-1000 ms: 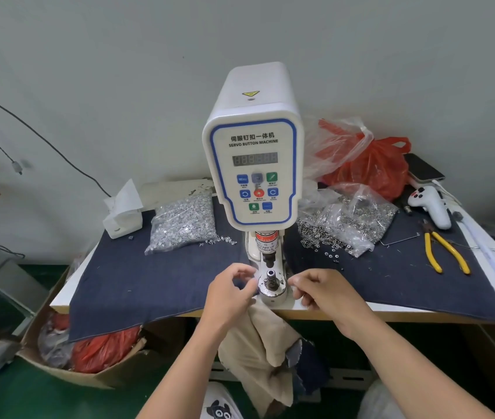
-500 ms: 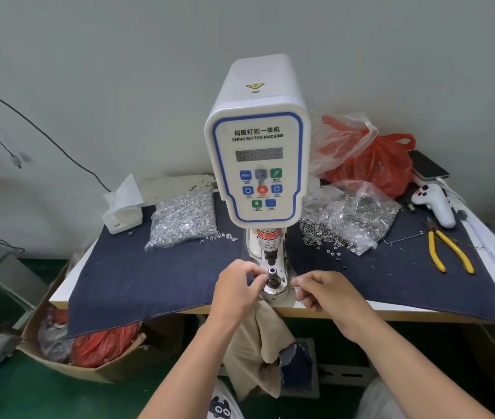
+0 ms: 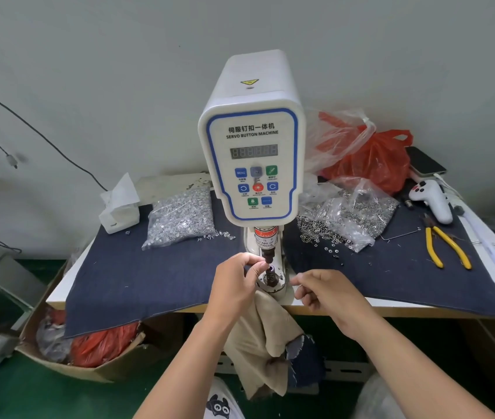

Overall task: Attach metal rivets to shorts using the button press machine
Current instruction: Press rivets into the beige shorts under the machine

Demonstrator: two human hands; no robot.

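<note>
Here, left hand raised to the upper die of the button press machine, thumb and forefinger pinched together right at its dark tip; whether a rivet sits between them, cannot tell, too small. Right hand just right of the lower die, fingers curled inward, nothing visible inside the curl. Beige shorts draped from the machine's round base and hanging down over the desk edge, between the two forearms, with a dark blue patch low on the right side.

Behind and left of the machine, a clear bag of silvery rivets lying on the dark blue cloth spread over the desk, a few loose ones spilled beside it. On the right, a second bag of metal rings, open, with rings scattered over the cloth. Further back, a red plastic bag half wrapped in clear film, and a phone lying flat beside it. Near the right edge, a white handheld controller and yellow-handled pliers, handles spread. At back left, a white tissue box with a tissue sticking up. Under the desk on the left, a cardboard box holding red plastic.
</note>
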